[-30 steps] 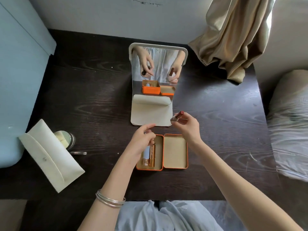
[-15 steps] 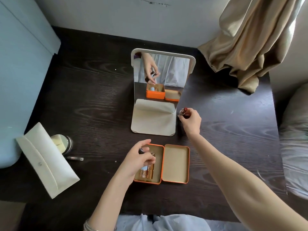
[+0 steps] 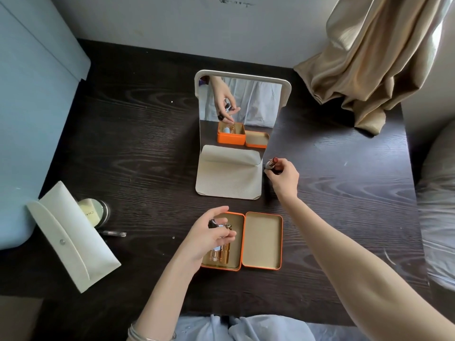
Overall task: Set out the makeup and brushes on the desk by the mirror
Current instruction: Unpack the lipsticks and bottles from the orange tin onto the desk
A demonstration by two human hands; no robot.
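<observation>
1. Two hands were seen over a dark wooden desk (image 3: 138,134), on which a folding mirror (image 3: 240,102) with a cream base stood at about 12 o'clock.
2. An uncapped lipstick (image 3: 271,164) was pinched in the curled fingers and thumb of the right hand (image 3: 284,179), just beside the right edge of the mirror's base, at about 1 o'clock from the tin; its reddish tip was pointed up and to the left.
3. Whether the lipstick's lower end touched the desk could not be told.
4. An open orange tin (image 3: 220,242) was placed at the centre of the desk, with its lid (image 3: 263,241) laid flat and touching it at 3 o'clock.
5. The left hand (image 3: 209,236) was held over the tin's upper half, fingers bent and drawn together round a small dark cap (image 3: 213,223); the thumb was stretched out towards 12 o'clock.
6. Gold and silver lipstick tubes (image 3: 220,253) were lodged lengthwise in the tin, partly hidden by the left hand's fingers.
7. A cream pouch (image 3: 71,238) was laid at 9 o'clock from the tin, well apart from it, over the edge of a round compact (image 3: 94,211).
8. A slim clear-capped stick (image 3: 114,233) was left just beside the pouch, below the compact.
9. A beige curtain (image 3: 369,57) was draped onto the desk's corner at 2 o'clock.
</observation>
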